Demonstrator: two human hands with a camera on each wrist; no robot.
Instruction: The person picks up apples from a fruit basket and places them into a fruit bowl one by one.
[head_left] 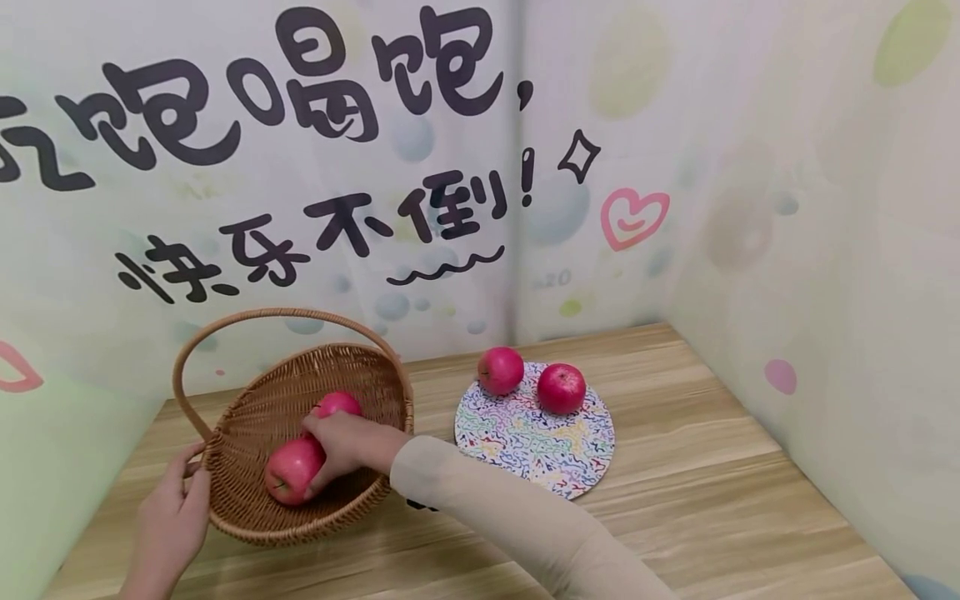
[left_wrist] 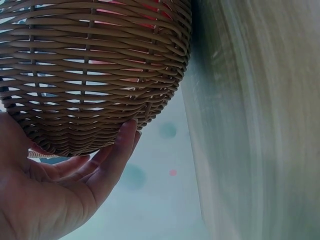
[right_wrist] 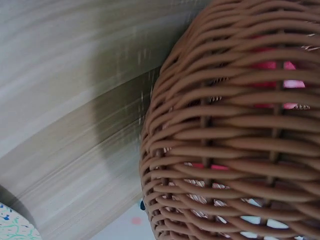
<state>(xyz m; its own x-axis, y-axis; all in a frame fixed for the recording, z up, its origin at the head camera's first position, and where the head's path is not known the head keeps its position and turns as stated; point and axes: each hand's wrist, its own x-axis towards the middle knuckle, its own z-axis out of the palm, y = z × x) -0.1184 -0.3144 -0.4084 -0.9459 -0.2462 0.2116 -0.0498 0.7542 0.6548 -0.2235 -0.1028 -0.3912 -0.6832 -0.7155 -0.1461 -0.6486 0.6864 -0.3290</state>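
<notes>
A brown wicker basket [head_left: 247, 417] with a tall arched handle stands at the left of the table, two red apples inside. At its left edge, my left hand [head_left: 172, 508] holds the rim, and in the left wrist view its fingers curve round the woven side [left_wrist: 95, 80]. My right hand [head_left: 348, 450] reaches into the basket over the right rim. It grips the nearer apple [head_left: 292, 472], thumb and fingers on its right side. The other apple [head_left: 339, 404] lies just behind, partly covered by this hand. The weave hides my right hand in the right wrist view.
To the right of the basket, a round mat with a colourful squiggle pattern [head_left: 517, 433] lies on the wooden table [head_left: 675, 483]. Two more apples, one at the back left [head_left: 501, 371] and one at the back right [head_left: 561, 388], sit on it. Printed wall sheets enclose the table's back and sides.
</notes>
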